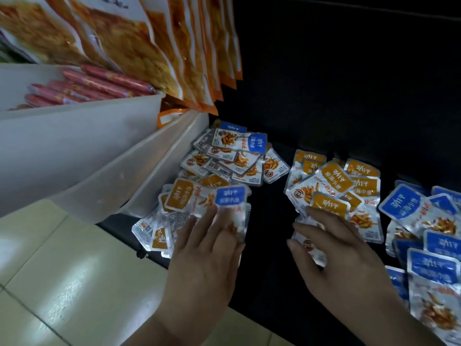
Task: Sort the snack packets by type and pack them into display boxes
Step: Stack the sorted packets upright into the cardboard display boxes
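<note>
Silver snack packets lie in heaps on the black tabletop (269,283). The left hand (207,253) rests on the near edge of a mixed pile (172,211) of orange- and blue-labelled packets. Its fingers (192,226) are stretched straight and spread, gripping nothing, and their blurred tips touch the silver lower part of a blue packet (230,197).

The right hand (349,255) lies on the near edge of the orange pile (334,186). Its fingers are likewise straight and slightly spread, flat on the top packets, and one silver packet (309,248) lies partly under the thumb and palm.

A bare strip of tabletop separates the two hands and runs on between the piles. Farther off, a far pile (234,156) sits against the white boxes (99,151), which stand tilted at the left; the farthest holds red sausages (94,83). Large orange bags (154,46) hang above them. A blue pile (424,236) fills the right, just beside the orange one. The tabletop's near edge runs diagonally under the left wrist, with pale floor (62,270) tiles at the near left.
</note>
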The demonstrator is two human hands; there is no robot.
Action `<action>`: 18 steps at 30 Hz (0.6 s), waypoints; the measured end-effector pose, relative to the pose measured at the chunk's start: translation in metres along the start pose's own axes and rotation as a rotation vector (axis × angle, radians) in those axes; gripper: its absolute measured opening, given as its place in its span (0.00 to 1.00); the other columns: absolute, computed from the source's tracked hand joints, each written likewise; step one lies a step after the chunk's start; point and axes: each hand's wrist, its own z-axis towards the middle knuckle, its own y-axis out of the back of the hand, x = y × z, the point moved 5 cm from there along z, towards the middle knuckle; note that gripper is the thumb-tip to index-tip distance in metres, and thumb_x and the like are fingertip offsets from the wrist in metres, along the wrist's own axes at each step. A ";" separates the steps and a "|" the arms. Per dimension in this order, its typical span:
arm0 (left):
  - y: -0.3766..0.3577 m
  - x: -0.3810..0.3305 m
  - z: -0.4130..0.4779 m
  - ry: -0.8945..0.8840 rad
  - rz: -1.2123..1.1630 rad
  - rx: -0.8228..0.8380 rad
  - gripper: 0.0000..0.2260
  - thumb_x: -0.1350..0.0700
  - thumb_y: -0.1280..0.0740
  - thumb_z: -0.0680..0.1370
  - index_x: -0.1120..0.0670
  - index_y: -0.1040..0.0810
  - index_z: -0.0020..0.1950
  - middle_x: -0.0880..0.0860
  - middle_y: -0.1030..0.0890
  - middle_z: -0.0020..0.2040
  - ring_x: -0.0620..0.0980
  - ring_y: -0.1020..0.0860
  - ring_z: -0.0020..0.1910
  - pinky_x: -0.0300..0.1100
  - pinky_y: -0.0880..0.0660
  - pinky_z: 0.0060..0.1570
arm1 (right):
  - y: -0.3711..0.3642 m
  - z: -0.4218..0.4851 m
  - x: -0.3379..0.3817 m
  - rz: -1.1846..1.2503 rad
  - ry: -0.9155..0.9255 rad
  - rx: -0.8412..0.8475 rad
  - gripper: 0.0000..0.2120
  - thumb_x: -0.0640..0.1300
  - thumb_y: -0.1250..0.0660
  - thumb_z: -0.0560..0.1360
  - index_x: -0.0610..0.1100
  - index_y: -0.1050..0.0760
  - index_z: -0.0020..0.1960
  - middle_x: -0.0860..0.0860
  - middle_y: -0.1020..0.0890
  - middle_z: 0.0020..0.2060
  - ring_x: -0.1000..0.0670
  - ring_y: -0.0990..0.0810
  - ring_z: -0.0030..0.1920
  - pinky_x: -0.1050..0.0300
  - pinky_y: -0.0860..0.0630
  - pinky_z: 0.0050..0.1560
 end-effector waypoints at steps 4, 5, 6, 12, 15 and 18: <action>0.023 -0.049 0.010 -0.154 -0.183 -0.206 0.15 0.52 0.39 0.86 0.57 0.14 0.54 0.52 0.15 0.62 0.53 0.17 0.62 0.51 0.21 0.58 | -0.002 0.005 0.028 0.811 -0.493 0.269 0.16 0.65 0.30 0.71 0.57 0.14 0.50 0.61 0.13 0.45 0.58 0.14 0.49 0.54 0.18 0.58; 0.021 -0.061 0.009 -0.217 -0.241 -0.198 0.15 0.51 0.38 0.86 0.56 0.13 0.52 0.52 0.15 0.61 0.52 0.17 0.62 0.50 0.20 0.57 | -0.005 0.007 0.025 0.850 -0.527 0.257 0.08 0.58 0.28 0.74 0.56 0.14 0.48 0.56 0.12 0.43 0.52 0.13 0.48 0.48 0.18 0.58; 0.018 -0.068 0.007 -0.265 -0.295 -0.180 0.14 0.50 0.36 0.85 0.55 0.13 0.52 0.50 0.15 0.61 0.51 0.18 0.63 0.49 0.20 0.58 | -0.004 0.010 0.025 0.853 -0.558 0.229 0.02 0.51 0.26 0.76 0.57 0.14 0.48 0.53 0.12 0.42 0.49 0.12 0.47 0.44 0.18 0.57; 0.004 0.018 0.026 0.027 -0.035 0.033 0.18 0.50 0.30 0.77 0.52 0.21 0.66 0.56 0.22 0.70 0.60 0.28 0.73 0.60 0.31 0.71 | 0.018 0.014 -0.010 0.672 -0.587 -0.046 0.17 0.42 0.26 0.77 0.58 0.25 0.60 0.62 0.14 0.36 0.59 0.14 0.39 0.60 0.21 0.41; -0.006 0.063 0.039 0.191 0.128 0.295 0.32 0.43 0.29 0.71 0.47 0.31 0.75 0.55 0.26 0.73 0.63 0.29 0.73 0.63 0.30 0.68 | 0.023 0.018 -0.032 0.562 -0.525 -0.163 0.16 0.43 0.26 0.77 0.54 0.28 0.59 0.55 0.15 0.34 0.59 0.17 0.32 0.68 0.27 0.28; -0.004 0.066 0.042 0.163 0.100 0.279 0.25 0.48 0.37 0.75 0.47 0.25 0.73 0.52 0.20 0.68 0.59 0.22 0.65 0.58 0.25 0.65 | 0.020 0.022 -0.044 0.434 -0.538 -0.167 0.15 0.44 0.25 0.76 0.51 0.29 0.56 0.53 0.18 0.36 0.61 0.19 0.32 0.68 0.30 0.24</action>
